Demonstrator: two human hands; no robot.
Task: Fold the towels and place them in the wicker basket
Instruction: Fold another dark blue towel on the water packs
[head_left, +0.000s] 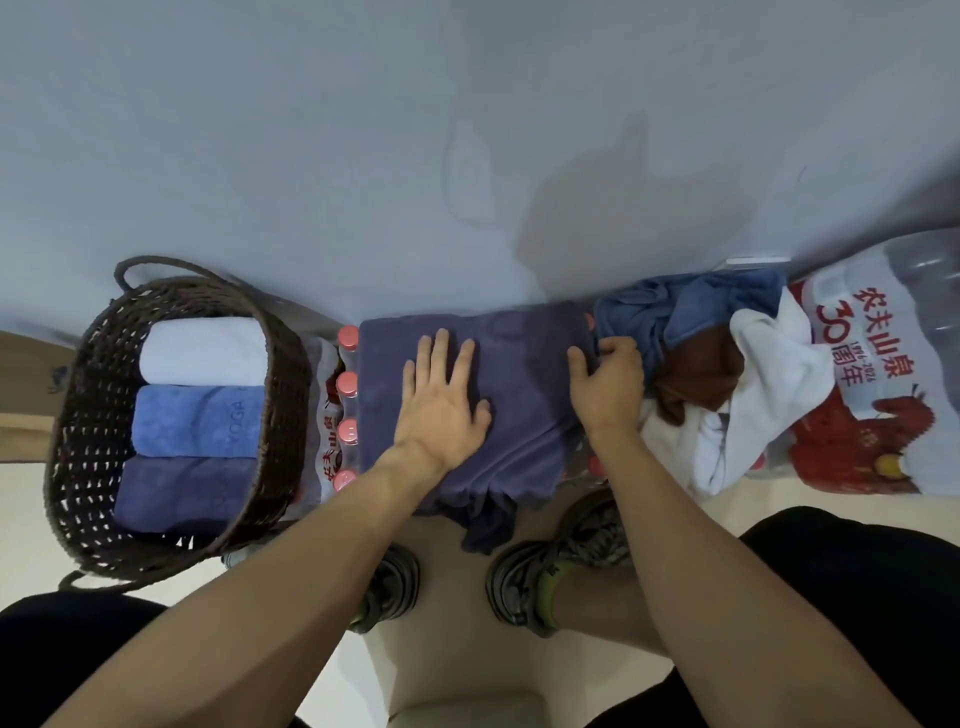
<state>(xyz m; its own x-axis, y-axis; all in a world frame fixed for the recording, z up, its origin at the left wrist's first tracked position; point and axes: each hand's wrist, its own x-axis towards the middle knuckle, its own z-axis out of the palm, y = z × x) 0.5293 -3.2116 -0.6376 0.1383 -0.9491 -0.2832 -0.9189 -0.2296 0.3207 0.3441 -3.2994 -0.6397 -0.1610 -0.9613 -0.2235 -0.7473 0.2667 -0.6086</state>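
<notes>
- Left hand (441, 410) lies flat, fingers straight, on the purple towel (519, 364).
- Right hand (608, 387) fingers curl round the towel's right edge.
- Basket (83, 415) sits left.

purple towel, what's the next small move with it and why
Probably bring the right edge over to the left to fold it. The left hand presses flat on the purple towel, pinning it, while the right hand pinches its right edge. The towel lies spread out, unlike the three folded ones in the wicker basket.
</notes>
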